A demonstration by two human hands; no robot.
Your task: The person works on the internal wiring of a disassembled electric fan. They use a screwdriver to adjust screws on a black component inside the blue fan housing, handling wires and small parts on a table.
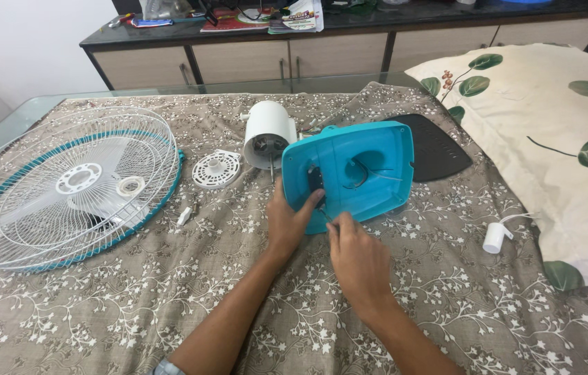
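Two bare hands met at the near edge of a turquoise fan base (356, 170), which stood tipped up on the patterned cloth (169, 292) so that its hollow underside faced the person. The left hand (290, 219) gripped that edge with the thumb hooked inside the shell, apparently to keep it from rocking. The right hand (358, 255) was closed around a thin tool (326, 216), probably a small screwdriver, its tip pointing into the lower corner of the shell near a dark part with loose wires (360, 173). Just behind the base, touching or nearly so, lay the white motor housing (268, 132) on its side with its open end toward us. A black bottom plate (436, 146) rested flat to the right, seemingly set aside off the base. Further left were a small white round vent cover (216, 169) and the wire fan guard (65, 184) with its teal rim, kept well apart from the work. A white plug (495, 237) lay near a leaf-printed pillow (558, 139).
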